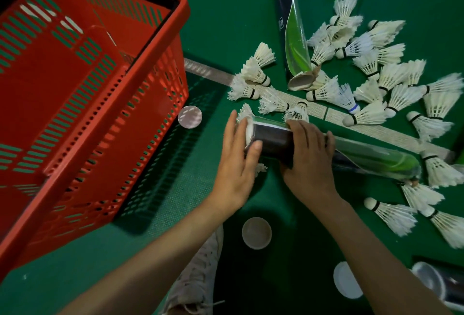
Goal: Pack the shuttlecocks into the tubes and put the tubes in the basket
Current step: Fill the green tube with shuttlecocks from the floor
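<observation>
A dark tube [276, 139] with a green stripe lies across the floor in front of me. My right hand [308, 154] grips its middle from above. My left hand [238, 159] presses flat on the white cap at its left end, thumb on the tube's side. Several white feather shuttlecocks [391, 83] lie scattered to the right and behind the tube. A second dark tube [291, 26] lies further back, its near end open. The red plastic basket [160, 103] stands at the left; I see no tube inside it.
Loose round caps lie on the green floor: one beside the basket [190, 117], one near my shoe [256, 233], a white one [346, 280] at the lower right. Another tube [442, 287] pokes in at the bottom right corner. A pale court line runs diagonally under the shuttlecocks.
</observation>
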